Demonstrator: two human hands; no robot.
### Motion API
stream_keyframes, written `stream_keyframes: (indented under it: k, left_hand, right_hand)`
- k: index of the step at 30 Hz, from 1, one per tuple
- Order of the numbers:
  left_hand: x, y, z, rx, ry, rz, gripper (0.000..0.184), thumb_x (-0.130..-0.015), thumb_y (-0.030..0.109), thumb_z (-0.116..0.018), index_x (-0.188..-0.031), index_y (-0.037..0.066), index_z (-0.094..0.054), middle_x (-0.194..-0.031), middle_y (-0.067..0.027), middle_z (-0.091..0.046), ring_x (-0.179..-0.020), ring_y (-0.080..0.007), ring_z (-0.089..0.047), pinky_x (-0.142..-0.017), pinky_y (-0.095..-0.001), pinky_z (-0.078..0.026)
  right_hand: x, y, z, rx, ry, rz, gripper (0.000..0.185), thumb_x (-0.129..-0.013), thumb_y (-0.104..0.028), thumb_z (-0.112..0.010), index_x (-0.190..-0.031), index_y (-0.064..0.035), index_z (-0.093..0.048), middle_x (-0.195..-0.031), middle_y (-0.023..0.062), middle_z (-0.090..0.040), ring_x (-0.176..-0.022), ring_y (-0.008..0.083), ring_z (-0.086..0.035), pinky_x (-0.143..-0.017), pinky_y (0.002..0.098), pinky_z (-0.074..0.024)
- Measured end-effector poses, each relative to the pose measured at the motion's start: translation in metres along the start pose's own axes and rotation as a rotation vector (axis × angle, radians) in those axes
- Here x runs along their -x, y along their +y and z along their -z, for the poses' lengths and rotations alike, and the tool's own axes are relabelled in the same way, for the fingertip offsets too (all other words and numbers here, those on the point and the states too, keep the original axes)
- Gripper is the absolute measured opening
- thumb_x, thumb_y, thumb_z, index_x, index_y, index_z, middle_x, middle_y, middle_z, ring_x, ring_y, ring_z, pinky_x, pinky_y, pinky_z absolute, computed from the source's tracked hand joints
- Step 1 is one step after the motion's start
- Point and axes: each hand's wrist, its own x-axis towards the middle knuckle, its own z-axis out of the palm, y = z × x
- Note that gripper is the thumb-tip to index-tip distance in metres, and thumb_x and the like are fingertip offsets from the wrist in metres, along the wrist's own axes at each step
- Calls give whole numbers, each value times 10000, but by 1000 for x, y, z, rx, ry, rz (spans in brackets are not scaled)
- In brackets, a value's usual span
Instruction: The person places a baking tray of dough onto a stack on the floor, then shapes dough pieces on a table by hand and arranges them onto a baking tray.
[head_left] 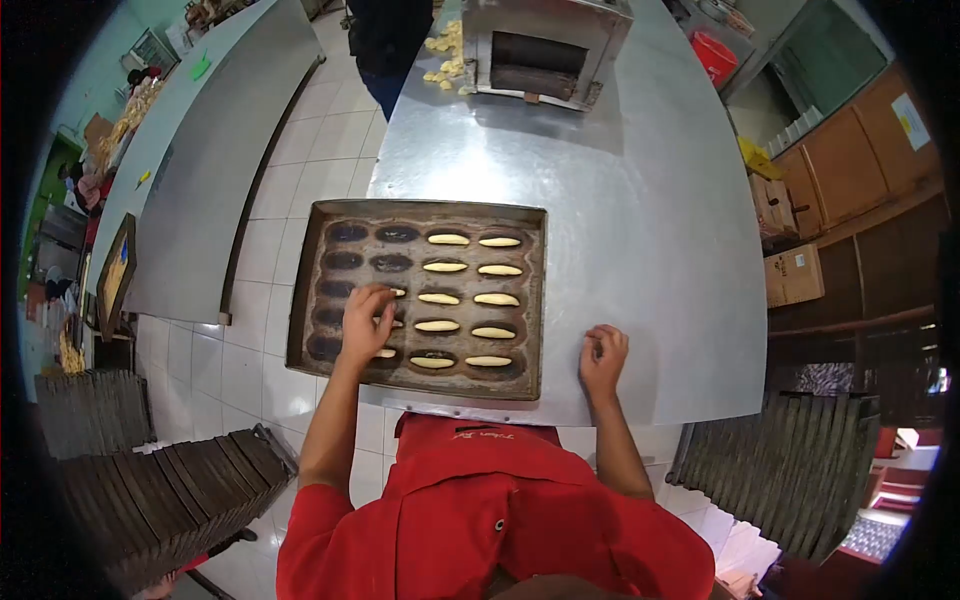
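Note:
A dark metal baking tray (418,383) lies on the steel table, with oblong dimples in its surface. Pale yellow dough rolls (438,298) fill the two right columns, one to a dimple. My left hand (366,322) is over the third column, fingers bent around the end of a dough roll (398,292) that it partly hides. Below it, two more dough rolls in that column show only in part. To the right of the tray, my right hand (603,360) rests on the table, fingers curled, with nothing visible in them.
A metal machine (545,55) stands at the table's (660,220) far end, dough pieces (445,55) beside it. A person (390,45) stands there too. Stacked trays (170,490) stand at lower left, more stacked trays (775,465) at lower right. Another steel table (215,160) runs along the left.

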Motion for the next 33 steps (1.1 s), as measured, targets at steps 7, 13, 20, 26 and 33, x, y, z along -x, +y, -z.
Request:
stream_keyframes:
  k: [7, 13, 20, 26, 33]
  left_hand:
    - [42, 65, -17, 80, -1, 82, 190, -837, 41, -676, -1027, 34, -687, -1057, -145, -672, -1004, -348, -611, -883, -428, -478]
    - [68, 74, -36, -80, 32, 166, 163, -831, 71, -686, -992, 47, -684, -1009, -131, -679, -933, -354, -612, -831, -436, -489]
    - [62, 80, -38, -119, 89, 207, 149, -817, 66, -696, -962, 42, -673, -945, -126, -671, -874, -347, -618, -777, -432, -497]
    - [59, 82, -38, -118, 95, 247, 141, -800, 47, -712, -931, 42, -660, -914, -132, -665, -837, -344, -622, -749, -419, -499]
    - [57, 81, -37, -83, 86, 264, 137, -795, 42, -716, -918, 39, -657, -888, -126, -660, -808, -341, -622, -728, -416, -499]
  right_hand:
    - [-56, 10, -28, -47, -75, 100, 64, -809, -83, -678, -872, -79, -684, -953, 87, -638, -943, 295, -570, -841, 435, -428]
    - [-121, 23, -65, -6, -40, 134, 33, -811, -101, -672, -841, -87, -675, -904, 100, -618, -882, 315, -577, -750, 435, -478]
    - [-178, 17, -94, 108, -122, 25, 99, -836, -179, -684, -882, -92, -669, -930, 88, -612, -947, 309, -583, -789, 444, -504]
    - [-220, 6, -109, 95, -207, 49, 308, -798, -258, -742, -1044, -94, -656, -1059, 90, -602, -1042, 298, -592, -837, 439, -511]
    - [-265, 2, -142, 107, -354, 64, 843, -714, -324, -812, -1425, -75, -432, -1321, 137, -489, -1259, 320, -489, -956, 475, -495]
